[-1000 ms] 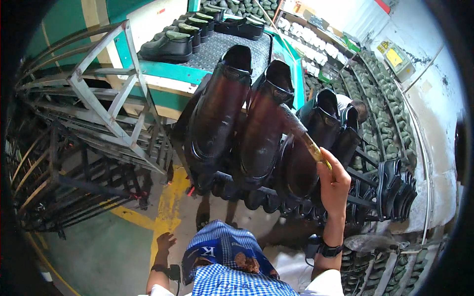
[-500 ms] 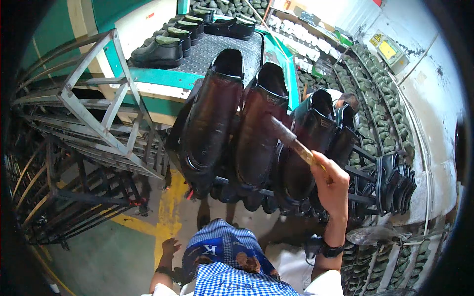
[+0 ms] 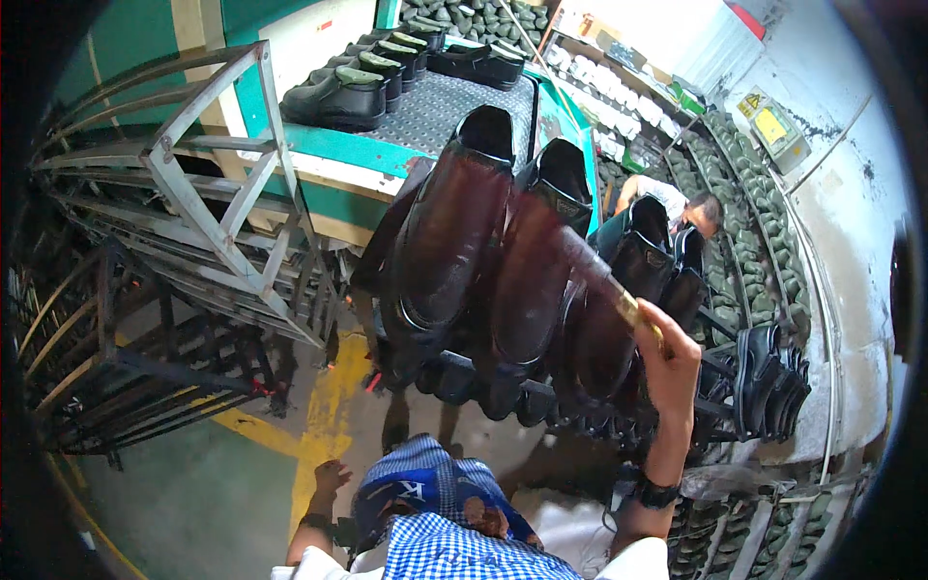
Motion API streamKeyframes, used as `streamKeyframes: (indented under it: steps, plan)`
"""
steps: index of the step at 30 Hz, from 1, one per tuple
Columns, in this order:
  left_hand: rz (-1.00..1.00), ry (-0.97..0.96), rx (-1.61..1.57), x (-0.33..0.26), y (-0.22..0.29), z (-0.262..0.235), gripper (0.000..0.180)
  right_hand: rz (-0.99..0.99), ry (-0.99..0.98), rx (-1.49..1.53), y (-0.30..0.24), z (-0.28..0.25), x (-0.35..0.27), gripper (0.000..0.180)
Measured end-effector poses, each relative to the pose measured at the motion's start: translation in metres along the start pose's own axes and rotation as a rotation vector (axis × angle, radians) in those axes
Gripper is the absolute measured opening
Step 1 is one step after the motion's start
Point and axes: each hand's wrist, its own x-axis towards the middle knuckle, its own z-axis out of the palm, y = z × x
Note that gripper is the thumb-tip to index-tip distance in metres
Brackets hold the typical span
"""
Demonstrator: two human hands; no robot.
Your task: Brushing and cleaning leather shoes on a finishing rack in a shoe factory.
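My right hand (image 3: 667,360) is closed round the yellowish handle of a brush (image 3: 621,294). The brush's pale head, smeared by motion, lies over the upper of a dark leather shoe (image 3: 530,275), the second from the left in a row. To its left stands another dark shoe (image 3: 454,232) with a reddish sheen on its toe. Right of the brush is a third shoe (image 3: 604,333), partly behind the handle. These shoes are tilted, with toes toward me and heel openings up. Low at the left, my left hand (image 3: 333,477) hangs with nothing in it, fingers loosely apart.
Metal rack frames (image 3: 213,232) stand at the left. Behind the row, several black shoes (image 3: 343,95) sit on a textured plate (image 3: 440,104). More shoes (image 3: 759,372) hang at the right. A person (image 3: 677,198) bends beyond the row, near shelves of green shoe lasts (image 3: 764,208).
The brush and my right hand have shifted right and slightly down. The view has turned a little, so the shoes sit further right. More of the person behind the row shows.
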Motion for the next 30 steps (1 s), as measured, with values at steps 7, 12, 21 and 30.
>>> streamKeyframes:
  steps: [7, 12, 21, 30]
  plan:
    - [0.029, -0.048, 0.02, 0.002, -0.012, -0.017, 0.028, 0.132, -0.177, 0.037, -0.001, -0.011, -0.015, 0.023]
    - [-0.029, 0.029, 0.09, -0.004, -0.002, -0.009, 0.029, 0.12, -0.001, 0.096, 0.004, -0.011, -0.008, 0.025]
    - [0.043, -0.05, -0.003, 0.012, -0.001, -0.013, 0.03, 0.215, -0.225, 0.008, -0.002, -0.015, -0.007, 0.022]
    - [0.077, -0.079, 0.078, 0.012, -0.004, -0.012, 0.023, 0.01, -0.06, -0.005, 0.008, -0.002, 0.002, 0.024]
